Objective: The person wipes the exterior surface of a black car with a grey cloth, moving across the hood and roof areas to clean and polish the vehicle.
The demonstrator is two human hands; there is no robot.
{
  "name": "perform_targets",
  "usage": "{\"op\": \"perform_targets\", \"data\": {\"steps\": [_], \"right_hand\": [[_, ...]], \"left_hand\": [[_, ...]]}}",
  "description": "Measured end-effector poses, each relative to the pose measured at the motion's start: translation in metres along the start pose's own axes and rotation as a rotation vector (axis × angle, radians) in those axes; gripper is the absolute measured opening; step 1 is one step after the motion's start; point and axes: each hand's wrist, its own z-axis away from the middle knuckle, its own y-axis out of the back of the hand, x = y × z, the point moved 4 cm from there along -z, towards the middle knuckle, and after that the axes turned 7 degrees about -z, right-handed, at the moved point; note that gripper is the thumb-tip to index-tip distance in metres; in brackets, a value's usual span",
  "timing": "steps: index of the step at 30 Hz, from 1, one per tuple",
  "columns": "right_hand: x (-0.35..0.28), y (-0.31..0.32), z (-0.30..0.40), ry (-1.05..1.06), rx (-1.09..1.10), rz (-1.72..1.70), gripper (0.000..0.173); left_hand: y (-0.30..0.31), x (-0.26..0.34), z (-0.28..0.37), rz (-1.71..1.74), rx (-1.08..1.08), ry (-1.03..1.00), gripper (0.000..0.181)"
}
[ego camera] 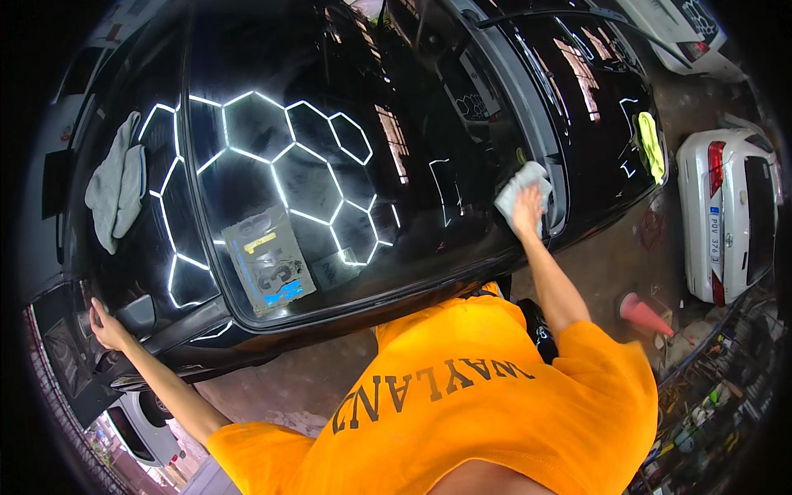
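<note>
My right hand [529,207] presses a folded light-grey cloth [516,189] onto the lower windscreen of a black car, beside its grey cowl strip [538,111]. Far to the left, my left hand [110,328] is at the car's roof edge with no object visible in it; its fingers are partly spread, and whether they touch the car is hard to tell. The dark windscreen [408,247] stretches between my hands and reflects bright hexagonal lights. Worn stickers [269,263] show in its near left corner.
A grey cloth [117,185] lies on the roof, and a yellow-green cloth [649,147] on the bonnet's far end. A wiper arm [550,13] crosses above the cowl. Rightward are a white car [730,216], an orange-red traffic cone [643,314] and cluttered items [699,421].
</note>
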Motion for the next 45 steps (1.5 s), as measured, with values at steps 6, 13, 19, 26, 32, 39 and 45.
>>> {"op": "perform_targets", "data": {"steps": [6,13,19,26,32,39,45], "right_hand": [[-0.441,0.102,0.070,0.867,0.072,-0.413,0.066],[-0.220,0.076,0.104,0.853,-0.107,-0.290,0.082],[-0.138,0.053,0.074,0.577,-0.191,-0.093,0.053],[-0.433,0.112,0.165,1.178,-0.075,-0.479,0.067],[-0.136,0.067,0.073,0.589,0.021,-0.417,0.061],[-0.317,0.105,0.122,0.834,-0.223,-0.300,0.063],[-0.531,0.059,-0.047,1.221,-0.068,-0.404,0.056]], "left_hand": [[-0.013,0.020,0.005,-0.121,-0.009,0.040,0.063],[-0.021,-0.028,-0.024,-0.223,0.022,-0.005,0.061],[-0.024,0.007,-0.008,-0.219,-0.001,0.041,0.063],[-0.036,-0.021,-0.031,-0.286,-0.011,-0.015,0.051],[-0.035,-0.021,-0.031,-0.229,0.044,-0.043,0.045],[-0.011,-0.041,-0.015,-0.232,0.041,-0.083,0.041],[0.002,-0.009,0.005,-0.105,0.102,-0.182,0.035]]}}
